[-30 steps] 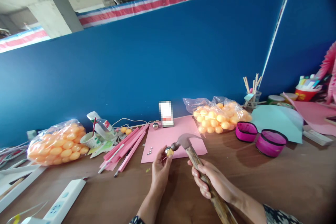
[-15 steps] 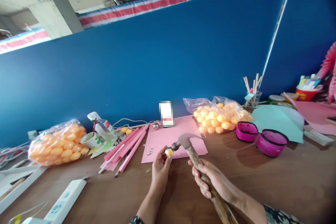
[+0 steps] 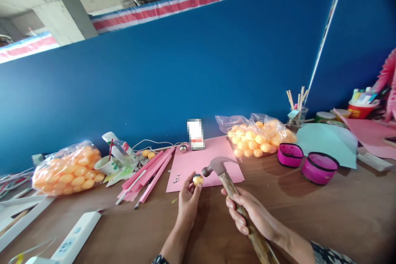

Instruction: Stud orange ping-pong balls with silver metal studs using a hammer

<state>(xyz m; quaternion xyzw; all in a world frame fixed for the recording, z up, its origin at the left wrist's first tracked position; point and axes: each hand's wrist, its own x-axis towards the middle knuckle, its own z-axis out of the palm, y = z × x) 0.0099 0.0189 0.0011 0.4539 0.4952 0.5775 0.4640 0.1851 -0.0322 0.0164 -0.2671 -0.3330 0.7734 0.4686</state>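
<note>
Between thumb and fingers, my left hand (image 3: 188, 200) pinches a small ball (image 3: 198, 180), yellow below and shiny silver on top. My right hand (image 3: 244, 210) is wrapped round the wooden handle of a claw hammer (image 3: 228, 183). The hammer's striking face is just right of the ball and above it, with the claw pointing right. Both hands are over the near edge of a pink paper sheet (image 3: 185, 169). Several tiny silver beads (image 3: 176, 178) lie on that sheet, and a larger silver ball (image 3: 183, 148) sits near its back edge.
Bags of orange balls stand left (image 3: 68, 169) and right (image 3: 253, 138). Pink paper strips (image 3: 151, 173) lie left of the sheet. Two magenta mesh bands (image 3: 320, 168) are at right. A white power strip (image 3: 74, 235) lies front left, and a blue partition (image 3: 185, 62) rises behind.
The ball in my left hand has shifted slightly left, and a small gap now shows between it and the hammer head. Both grips stay the same.
</note>
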